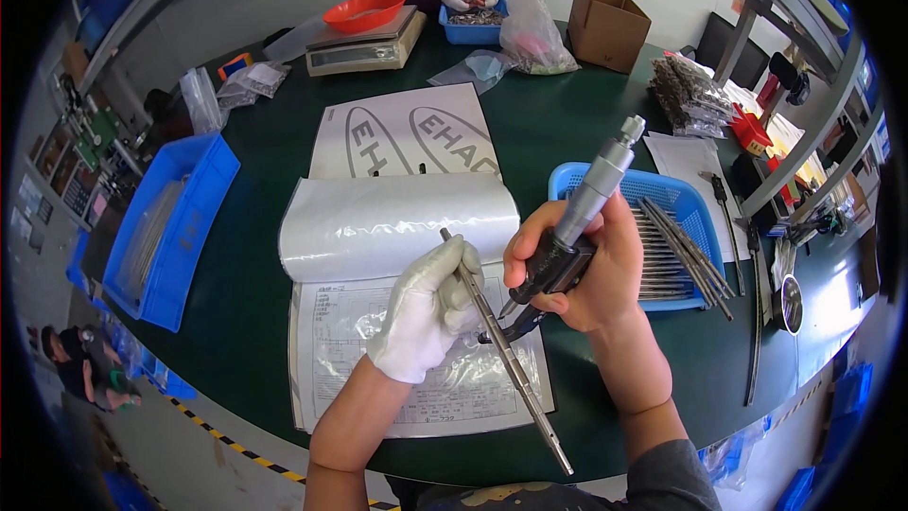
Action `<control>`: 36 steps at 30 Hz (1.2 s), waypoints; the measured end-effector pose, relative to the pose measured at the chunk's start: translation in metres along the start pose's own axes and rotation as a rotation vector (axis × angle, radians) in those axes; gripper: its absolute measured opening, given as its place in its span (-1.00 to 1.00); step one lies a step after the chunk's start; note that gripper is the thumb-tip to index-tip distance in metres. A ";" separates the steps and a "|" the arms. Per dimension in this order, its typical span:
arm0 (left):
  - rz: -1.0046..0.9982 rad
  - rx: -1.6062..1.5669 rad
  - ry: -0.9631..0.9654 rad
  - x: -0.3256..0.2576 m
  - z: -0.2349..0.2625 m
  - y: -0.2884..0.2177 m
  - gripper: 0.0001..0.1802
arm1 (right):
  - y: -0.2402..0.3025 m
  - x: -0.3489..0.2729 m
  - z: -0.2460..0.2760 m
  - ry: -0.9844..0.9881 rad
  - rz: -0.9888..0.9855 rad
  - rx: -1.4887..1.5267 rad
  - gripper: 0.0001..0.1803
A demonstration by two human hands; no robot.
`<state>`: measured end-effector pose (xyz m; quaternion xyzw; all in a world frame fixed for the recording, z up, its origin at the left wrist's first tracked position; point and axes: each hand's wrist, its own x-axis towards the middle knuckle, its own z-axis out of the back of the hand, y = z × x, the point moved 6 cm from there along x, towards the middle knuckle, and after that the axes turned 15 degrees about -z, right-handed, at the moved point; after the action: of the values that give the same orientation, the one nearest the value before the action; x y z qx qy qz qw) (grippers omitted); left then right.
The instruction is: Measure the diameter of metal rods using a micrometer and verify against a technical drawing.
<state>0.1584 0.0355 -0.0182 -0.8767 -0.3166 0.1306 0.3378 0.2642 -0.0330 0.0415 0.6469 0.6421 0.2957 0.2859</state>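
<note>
Near edge of the green bench (pixel 248 274): gloved left hand (pixel 421 310) closed round a slim metal rod (pixel 515 371), slanting over the open binder (pixel 326 369). Bare right hand (pixel 615 270) grips an outside micrometer (pixel 596 185), its frame at the rod. Step, I judge: gauging the rod's thickness. Next move calls for squaring rod to measuring faces. Contact unclear; frame partly hidden behind rod and fingers, scale unreadable.

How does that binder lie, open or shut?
Open: the binder is spread on the green table, a printed sheet showing beneath the gloved left hand.
</note>
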 end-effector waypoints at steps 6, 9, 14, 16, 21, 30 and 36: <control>0.010 -0.003 0.034 -0.001 -0.003 0.002 -0.68 | 0.000 -0.002 -0.001 0.040 -0.011 0.022 -0.06; 0.035 -0.004 0.003 -0.002 -0.003 0.004 -0.68 | -0.001 -0.002 -0.002 0.049 -0.029 0.029 -0.06; 0.029 -0.004 0.014 -0.002 0.000 0.004 -0.69 | -0.001 -0.002 -0.006 0.050 0.001 -0.007 -0.07; 0.031 -0.007 0.034 -0.001 0.001 0.005 -0.69 | -0.002 -0.003 -0.005 0.063 0.023 -0.034 -0.08; 0.054 0.005 0.035 -0.001 0.000 0.007 -0.69 | -0.006 -0.004 0.002 -0.020 0.047 -0.191 -0.06; 0.111 -0.120 -0.024 0.001 0.003 0.012 -0.68 | -0.002 -0.003 -0.006 -0.034 0.039 -0.190 -0.19; 0.060 -0.016 -0.109 0.000 -0.002 0.007 -0.67 | -0.003 -0.005 -0.007 -0.140 0.012 -0.258 -0.06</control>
<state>0.1624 0.0307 -0.0218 -0.8801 -0.3088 0.1857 0.3091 0.2570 -0.0376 0.0444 0.6277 0.5732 0.3316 0.4092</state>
